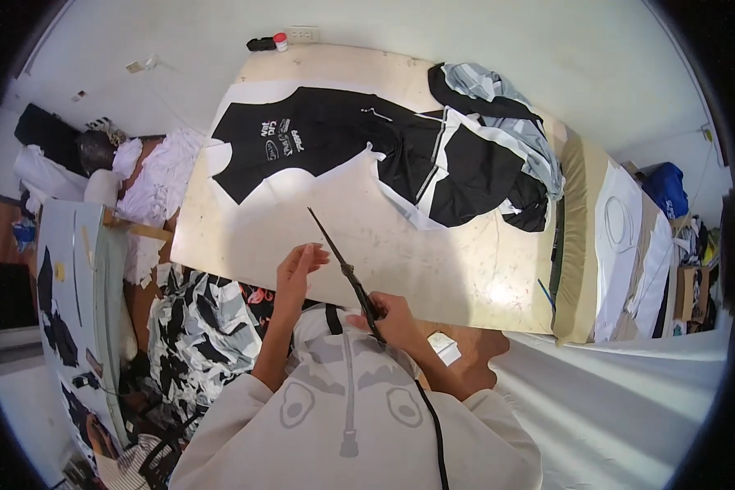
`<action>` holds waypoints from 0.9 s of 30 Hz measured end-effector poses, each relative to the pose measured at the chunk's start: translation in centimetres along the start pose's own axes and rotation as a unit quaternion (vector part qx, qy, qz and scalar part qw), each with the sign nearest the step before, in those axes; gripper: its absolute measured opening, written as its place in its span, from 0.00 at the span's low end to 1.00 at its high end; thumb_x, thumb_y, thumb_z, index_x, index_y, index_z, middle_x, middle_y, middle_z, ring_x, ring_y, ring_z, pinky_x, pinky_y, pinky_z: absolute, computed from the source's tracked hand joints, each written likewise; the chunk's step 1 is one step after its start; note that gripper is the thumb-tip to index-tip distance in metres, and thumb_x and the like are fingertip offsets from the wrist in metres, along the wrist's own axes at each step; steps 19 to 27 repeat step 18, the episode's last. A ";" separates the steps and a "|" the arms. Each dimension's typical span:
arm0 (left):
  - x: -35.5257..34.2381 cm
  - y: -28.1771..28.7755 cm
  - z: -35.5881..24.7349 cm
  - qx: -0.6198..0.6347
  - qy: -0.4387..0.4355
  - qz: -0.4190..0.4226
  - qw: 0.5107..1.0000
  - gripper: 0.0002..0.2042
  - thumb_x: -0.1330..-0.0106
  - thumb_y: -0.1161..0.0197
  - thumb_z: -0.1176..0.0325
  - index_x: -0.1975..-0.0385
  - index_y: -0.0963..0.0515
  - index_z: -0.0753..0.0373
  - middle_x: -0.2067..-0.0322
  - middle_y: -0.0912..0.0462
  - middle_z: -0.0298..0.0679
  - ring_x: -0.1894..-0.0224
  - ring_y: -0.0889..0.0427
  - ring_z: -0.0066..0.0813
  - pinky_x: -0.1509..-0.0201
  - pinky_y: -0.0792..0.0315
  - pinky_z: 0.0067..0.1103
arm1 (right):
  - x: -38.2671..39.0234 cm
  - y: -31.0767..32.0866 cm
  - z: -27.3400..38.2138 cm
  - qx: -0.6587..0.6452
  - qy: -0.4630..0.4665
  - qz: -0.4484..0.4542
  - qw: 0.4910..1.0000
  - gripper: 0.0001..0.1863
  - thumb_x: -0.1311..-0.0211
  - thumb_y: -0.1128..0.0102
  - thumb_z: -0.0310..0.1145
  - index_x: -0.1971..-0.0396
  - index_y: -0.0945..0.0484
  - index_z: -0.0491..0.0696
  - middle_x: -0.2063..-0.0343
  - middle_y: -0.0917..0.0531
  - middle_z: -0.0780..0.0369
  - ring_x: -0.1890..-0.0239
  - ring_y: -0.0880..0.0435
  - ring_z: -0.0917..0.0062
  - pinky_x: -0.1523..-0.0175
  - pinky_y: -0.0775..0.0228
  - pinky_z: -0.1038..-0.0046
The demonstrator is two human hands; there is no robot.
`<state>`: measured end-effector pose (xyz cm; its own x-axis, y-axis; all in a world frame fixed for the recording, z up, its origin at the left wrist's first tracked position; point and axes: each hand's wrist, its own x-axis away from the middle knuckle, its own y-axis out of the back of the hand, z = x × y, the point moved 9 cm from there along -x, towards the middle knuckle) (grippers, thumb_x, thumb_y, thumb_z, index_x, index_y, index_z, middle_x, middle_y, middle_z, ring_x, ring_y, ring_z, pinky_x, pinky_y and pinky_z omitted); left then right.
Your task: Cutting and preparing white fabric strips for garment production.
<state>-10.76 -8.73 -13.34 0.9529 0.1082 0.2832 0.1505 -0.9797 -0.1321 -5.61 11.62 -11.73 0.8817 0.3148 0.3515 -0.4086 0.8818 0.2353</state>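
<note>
A pair of long dark scissors points up and away from me over the near edge of the table. My right hand is wrapped round their handles, and the blades look closed together. To the left of the blades, my left hand holds nothing; its fingers are loosely bent and apart from the scissors. Across the pale table lies a black fabric piece with white printed marks and white margins. Its right part is bunched up, joining black and white folds. Grey and black cloth is heaped behind it.
Fabric scraps pile up on the floor at the left, beside a side table with black pieces. A beige fabric roll borders the right end of the table. A small red-capped container stands at the far edge.
</note>
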 end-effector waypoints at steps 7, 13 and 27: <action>-6.8 4.5 2.8 -0.266 -0.108 -0.028 0.958 0.24 0.23 0.47 0.49 0.43 0.24 0.65 0.48 0.18 0.49 0.43 0.20 0.38 0.38 0.29 0.31 | -0.7 2.7 -1.4 0.028 0.000 -0.104 0.994 0.29 0.48 0.22 0.51 0.81 0.26 0.40 0.89 0.31 0.61 0.83 0.37 0.76 0.76 0.41 0.68; -12.3 12.1 5.6 -0.658 -0.170 -0.133 0.721 0.35 0.29 0.44 0.44 0.25 0.42 0.51 0.25 0.49 0.54 0.23 0.51 0.59 0.29 0.52 0.62 | -1.5 8.3 -3.5 0.136 -0.015 -0.317 0.938 0.20 0.43 0.27 0.46 0.74 0.22 0.44 0.85 0.22 0.54 0.80 0.22 0.56 0.72 0.33 0.61; -13.6 18.1 5.8 -0.688 -0.136 -0.114 0.704 0.37 0.28 0.46 0.42 0.23 0.47 0.48 0.23 0.53 0.49 0.21 0.57 0.55 0.25 0.63 0.60 | -8.1 15.5 -7.9 0.141 0.035 -0.442 0.885 0.15 0.41 0.27 0.33 0.56 0.19 0.45 0.74 0.14 0.54 0.72 0.13 0.69 0.66 0.27 0.67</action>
